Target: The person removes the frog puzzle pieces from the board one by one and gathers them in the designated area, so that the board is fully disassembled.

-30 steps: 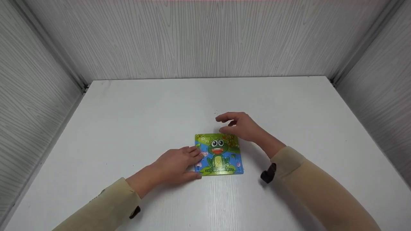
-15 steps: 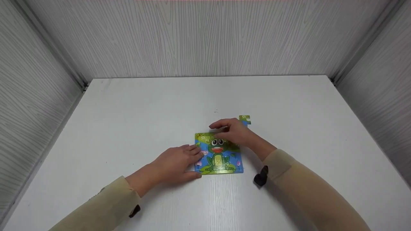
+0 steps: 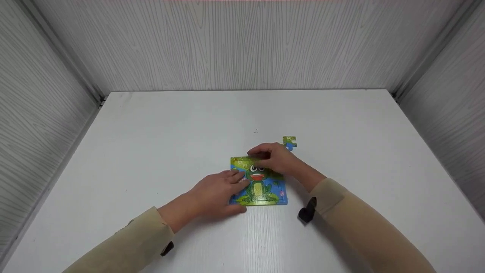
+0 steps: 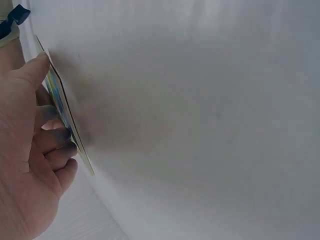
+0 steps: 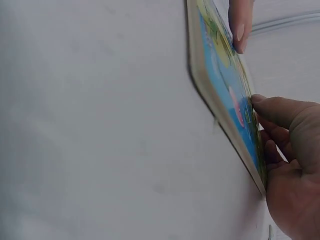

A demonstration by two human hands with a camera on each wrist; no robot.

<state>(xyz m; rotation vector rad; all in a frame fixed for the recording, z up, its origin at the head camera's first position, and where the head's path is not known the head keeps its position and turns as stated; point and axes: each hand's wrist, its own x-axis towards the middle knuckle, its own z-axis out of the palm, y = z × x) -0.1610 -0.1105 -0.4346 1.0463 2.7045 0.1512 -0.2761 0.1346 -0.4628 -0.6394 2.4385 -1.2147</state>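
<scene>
A square frog jigsaw puzzle [image 3: 258,191] lies flat on the white table, green and blue with a smiling green frog. My left hand [image 3: 218,193] rests on its left side, fingers extended over the picture and thumb by the near left corner. Over the far right part is my right hand [image 3: 278,159], its thumb on the puzzle near the frog's eyes and its fingers bent at the far edge. In the right wrist view that thumb [image 5: 272,107] touches the picture; whether a piece is pinched is hidden. One loose puzzle piece [image 3: 289,141] lies just behind the right hand.
The white table [image 3: 170,129] is bounded by a pale wood-grain panel [image 3: 242,45] at the back and similar panels on both sides. Each cuff carries a small black strap end, such as the one [image 3: 307,210] under the right sleeve.
My right hand has come left and nearer, over the puzzle's far edge, uncovering the loose piece behind it. The left hand has slid slightly right, farther onto the puzzle.
</scene>
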